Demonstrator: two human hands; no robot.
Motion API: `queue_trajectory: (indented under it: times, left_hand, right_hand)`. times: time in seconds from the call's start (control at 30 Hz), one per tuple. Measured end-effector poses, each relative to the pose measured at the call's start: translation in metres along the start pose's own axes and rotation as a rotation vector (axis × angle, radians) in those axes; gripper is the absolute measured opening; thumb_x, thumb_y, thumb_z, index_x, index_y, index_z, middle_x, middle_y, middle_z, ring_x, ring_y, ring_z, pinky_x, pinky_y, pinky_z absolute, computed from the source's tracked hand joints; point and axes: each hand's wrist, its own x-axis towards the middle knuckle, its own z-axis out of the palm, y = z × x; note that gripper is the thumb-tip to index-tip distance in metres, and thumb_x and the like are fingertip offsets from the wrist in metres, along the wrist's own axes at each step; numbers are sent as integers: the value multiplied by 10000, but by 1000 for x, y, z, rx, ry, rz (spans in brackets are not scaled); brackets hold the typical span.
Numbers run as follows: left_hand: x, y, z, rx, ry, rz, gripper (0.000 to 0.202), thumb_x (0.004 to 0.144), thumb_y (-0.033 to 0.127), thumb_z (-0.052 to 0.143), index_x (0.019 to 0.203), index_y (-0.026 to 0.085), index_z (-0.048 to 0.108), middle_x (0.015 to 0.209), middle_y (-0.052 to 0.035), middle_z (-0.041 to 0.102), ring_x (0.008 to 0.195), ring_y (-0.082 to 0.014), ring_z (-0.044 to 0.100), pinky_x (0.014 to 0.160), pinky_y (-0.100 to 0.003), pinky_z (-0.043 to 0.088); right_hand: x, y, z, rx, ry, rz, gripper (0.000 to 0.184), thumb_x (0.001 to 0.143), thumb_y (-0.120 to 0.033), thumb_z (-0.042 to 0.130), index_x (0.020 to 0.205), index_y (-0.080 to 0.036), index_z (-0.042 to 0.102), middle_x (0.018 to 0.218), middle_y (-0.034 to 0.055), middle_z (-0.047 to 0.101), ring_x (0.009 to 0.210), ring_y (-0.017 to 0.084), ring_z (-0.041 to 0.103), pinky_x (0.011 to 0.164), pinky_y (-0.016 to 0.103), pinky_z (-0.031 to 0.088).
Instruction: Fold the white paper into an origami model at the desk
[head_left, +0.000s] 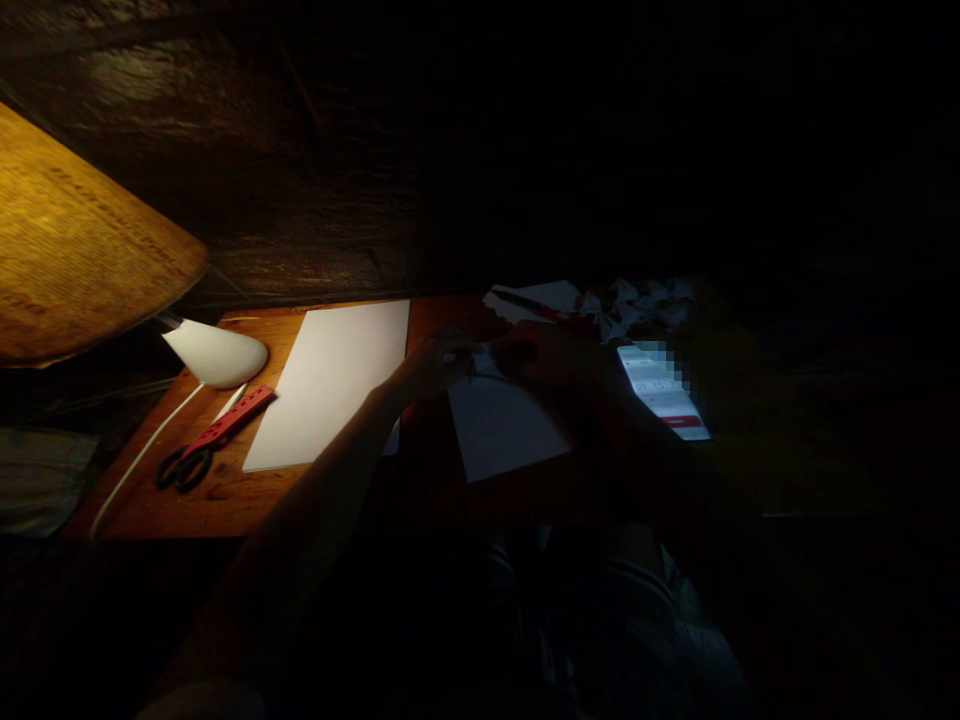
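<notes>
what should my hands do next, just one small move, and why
It would probably help to shift the left hand and right hand a little toward the lamp. They meet near the far end of the dim sheet, where shadow blurs their grip on the small pale piece, while the white paper to the left is brightly lit.

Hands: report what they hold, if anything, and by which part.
White paper seems held in the left hand; which part, and whether the right hand grips it too, is too dark to tell.

Wooden table (247, 510) with paper sheets (514, 425), scissors (217, 430), lamp (225, 356), phone (664, 392)
</notes>
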Motion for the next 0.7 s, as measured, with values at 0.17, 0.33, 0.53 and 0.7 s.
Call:
queue_trajectory:
  times: [0.17, 0.33, 0.53, 0.7]
  left_hand:
    - [3, -6, 7, -4, 210, -85, 337, 721, 168, 696, 1045, 221, 772, 940, -53, 706, 851, -198, 634, 779, -298, 502]
    - [5, -3, 11, -93, 415, -152, 80, 823, 258, 740, 847, 221, 673, 804, -21, 636, 768, -185, 570, 717, -281, 432]
    - [1, 2, 13, -83, 247, -28, 243, 890, 405, 768, 776, 224, 652, 825, -36, 612, 811, -205, 575, 765, -314, 450]
    - [1, 6, 18, -62, 291, -43, 315, 722, 300, 925, 778, 225, 625, 844, -35, 620, 841, -215, 600, 794, -322, 496]
  right_hand:
    - [4, 5, 6, 54, 137, 132, 166, 849, -140, 704, 974, -212, 786, 1066, 94, 805, 971, 252, 730, 902, 378, 570]
    - [12, 16, 18, 376, 391, 270, 475, 815, -156, 647, 1285, -219, 618, 1058, 82, 759, 956, 253, 717, 847, 401, 597]
    - [8, -1, 17, 641, 387, 264, 654, 746, -246, 756, 1369, -314, 568, 1203, 81, 767, 1042, 293, 731, 881, 462, 623]
    - [2, -18, 9, 506, 295, 282, 323, 838, -465, 804, 1090, -272, 740, 985, 92, 799, 1012, 331, 743, 839, 465, 630]
